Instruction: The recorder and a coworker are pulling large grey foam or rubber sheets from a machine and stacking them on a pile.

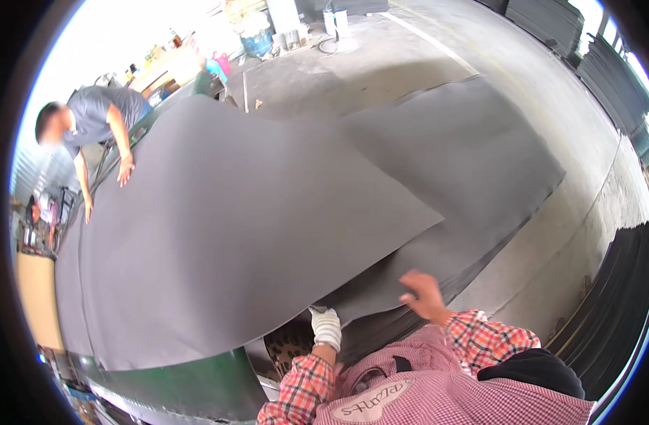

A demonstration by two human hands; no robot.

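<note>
Grey sheet (253,234) edge clamped in gloved left hand (326,327) fingers, bare right hand (425,294) fingers apart, just above stack (480,212).

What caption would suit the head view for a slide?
A gloved left hand and bare right hand guide a large grey sheet while a co-worker holds its far edge.

Top sheet (232,227) over sheet stack (473,177); hands (374,312) at near edge; co-worker (90,120) far left

A co-worker (90,120) is seen leaning over a green machine frame (190,386), far beyond it. Blue drums (257,42) are stood well beyond the frame on the concrete floor (381,64); dark stacked sheets (622,312) are piled far right of it.
</note>
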